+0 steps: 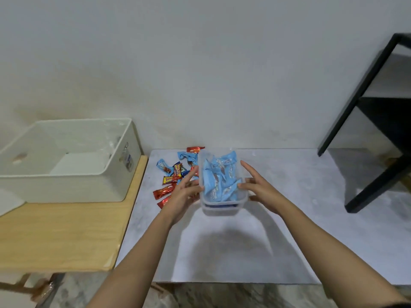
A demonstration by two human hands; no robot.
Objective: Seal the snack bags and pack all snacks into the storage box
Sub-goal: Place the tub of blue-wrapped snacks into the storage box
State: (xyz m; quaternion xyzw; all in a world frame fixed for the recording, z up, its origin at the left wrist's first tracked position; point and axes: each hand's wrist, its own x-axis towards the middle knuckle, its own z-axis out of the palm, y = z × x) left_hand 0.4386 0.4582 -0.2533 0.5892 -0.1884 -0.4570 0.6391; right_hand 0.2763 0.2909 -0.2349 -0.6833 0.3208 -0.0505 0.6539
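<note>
Grey tabletop [289, 241]; clear tub [220, 210] of blue packets [220, 178] pressed between left hand [182, 196], right hand [260, 187], grips straight-fingered.

Setting: plain domestic room. Evidence: bare white wall [200, 63] beyond the left hand [181, 196] and right hand [261, 190]; grey marbled surface [222, 252] beneath them; light wooden surface [62, 232] to the left; black open shelf unit [375, 112] far right.

A clear tub [222, 206] full of blue snack packets [220, 178] is held between the left hand [184, 194] and right hand [260, 187], fingers mostly straight, over the grey table [289, 241]. Loose wrapped snacks [171, 176] lie just left of it, and a white storage box [66, 187] stands far left.
</note>
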